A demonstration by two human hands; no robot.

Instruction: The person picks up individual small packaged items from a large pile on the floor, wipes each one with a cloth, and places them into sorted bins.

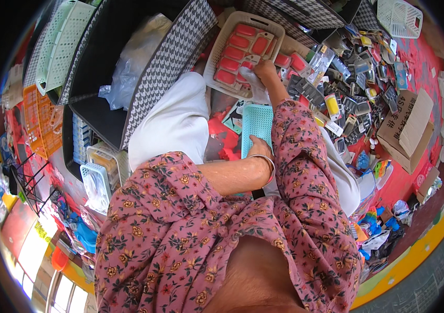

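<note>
Step in hand: sorting small packets into a tray, as it looks; the person leans over the goods with both arms out.
Right hand (263,70): stretched toward 12 o'clock, fingers curled down over a clear plastic packet (257,87) at the near edge of the beige tray (216,49); it seems to pinch the packet, though the grip itself is partly hidden.
Left hand (259,147): resting flat on the teal basket (257,122), fingers closed over its near rim, holding it steady; a silver bangle (270,163) sits on the wrist.
Where the goods lie: red packets (235,55) fill the beige tray in rows; a few more red ones (297,61) lie just outside it at about 1 o'clock.
Next move, as a judgement: the packet needs lifting clear of the tray edge without dragging the neighbouring red packets out of their rows.
In the way: the teal basket lies directly between the body and the tray, so the right arm has to reach over it.
Around: a heap of small carded goods (355,78) at 2 o'clock; a cardboard box (407,130) at 3 o'clock; a checked bin (175,57) with a plastic bag (136,57) at 11 o'clock; an orange crate (39,122) at 9 o'clock; a white basket (399,18) at the far top right.
</note>
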